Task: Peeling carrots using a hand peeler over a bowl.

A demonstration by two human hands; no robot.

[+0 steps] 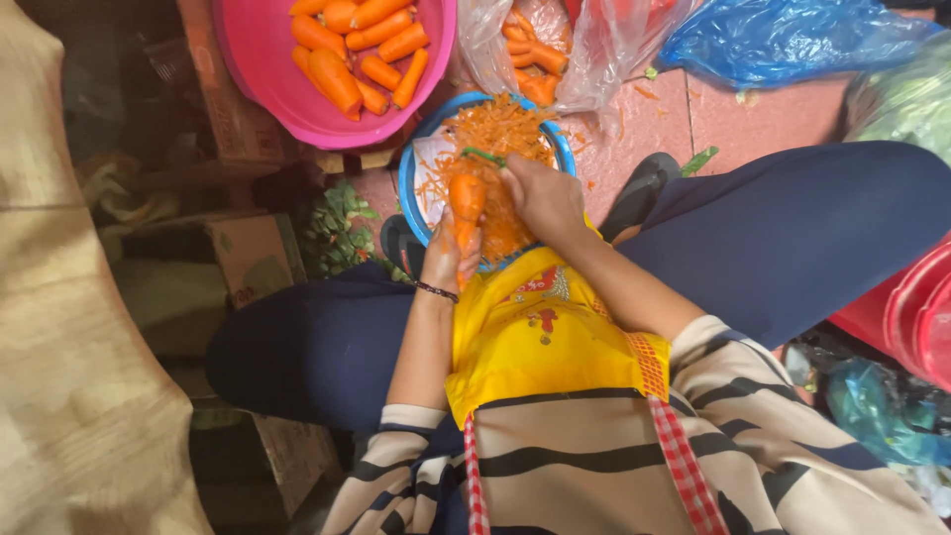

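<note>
At frame centre, the left hand [451, 260] grips a smooth tapered carrot [466, 198]; the right hand [540, 198] clamps a mostly hidden green peeler [482, 156] over the round blue bowl [408, 183].

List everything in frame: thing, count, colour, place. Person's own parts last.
carrot in hand: one, orange, over the blue bowl
peeler: one, green, at the carrot's top
blue bowl: one, on the floor, holds orange peelings
pink basin: one, top left, holds about ten peeled carrots
clear bag: one, top centre, carrots inside
blue bag: one, top right
red tub: one, right edge
cardboard box: one, brown, left of the knee
sack: one, beige, left
apron: one, yellow, on the lap
left hand: holds the carrot
right hand: holds the peeler
</note>
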